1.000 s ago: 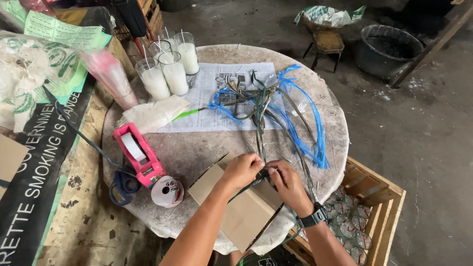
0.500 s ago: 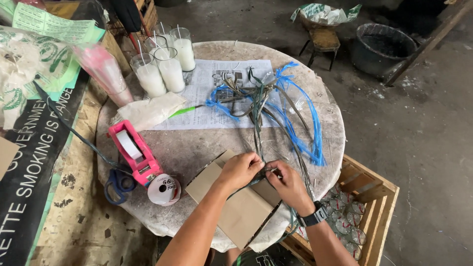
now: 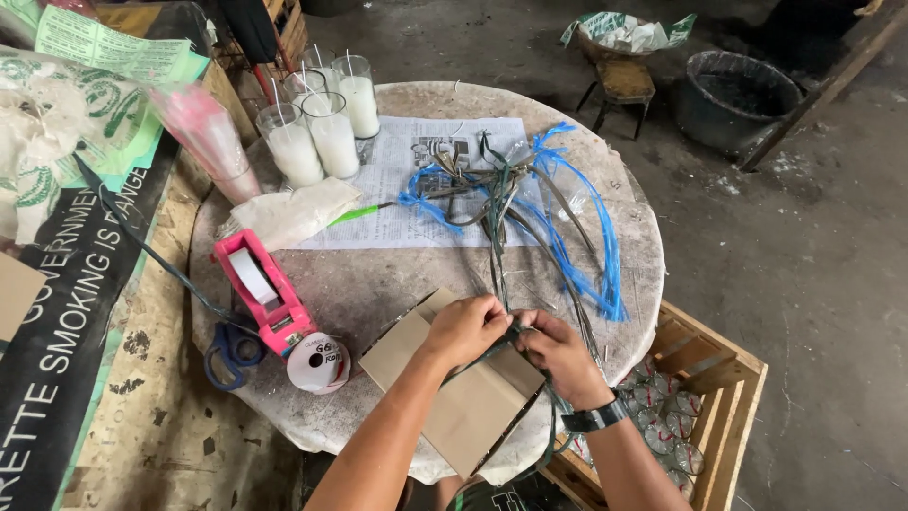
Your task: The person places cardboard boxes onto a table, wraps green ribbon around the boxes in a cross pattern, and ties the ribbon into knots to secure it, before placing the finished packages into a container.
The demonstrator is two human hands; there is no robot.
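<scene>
**Both hands pinched on a dark strap at the near edge of the table**

- Landmark: round stone table (image 3: 378, 293). All places below are given from it.
- Left hand (image 3: 465, 328), near edge of the table: fingers curled, pinching the strap (image 3: 498, 251) against the thumb. Not spread.
- Right hand (image 3: 560, 355), just beside the left, at the table's near-right rim: also closed in a pinch on the same strap. Watch (image 3: 602, 416) on that wrist.
- The 2 hands almost touch; the strap crosses between them. Whether it is knotted there I cannot tell, the fingers hide it.
- Strap's long axis: runs from the hands straight away across the table toward its far side, into a tangle of dark and blue straps (image 3: 577, 237) right of centre. Its near end drops off the rim below the right hand.
- Both hands sit at the strap's near end; the left is slightly nearer the tangle.
- Cardboard (image 3: 463, 397) lies flat under the hands, overhanging the near rim.
- Left part of the table: pink tape dispenser (image 3: 260, 289), ribbon spool (image 3: 318, 363), scissors (image 3: 230, 346) at the rim.
- Far-left: 4 glass candles (image 3: 322, 132), white, wicks up. Newspaper (image 3: 397, 189) under the tangle.
- Off the table's right side: wooden crate (image 3: 719, 378) with round tins inside.
</scene>
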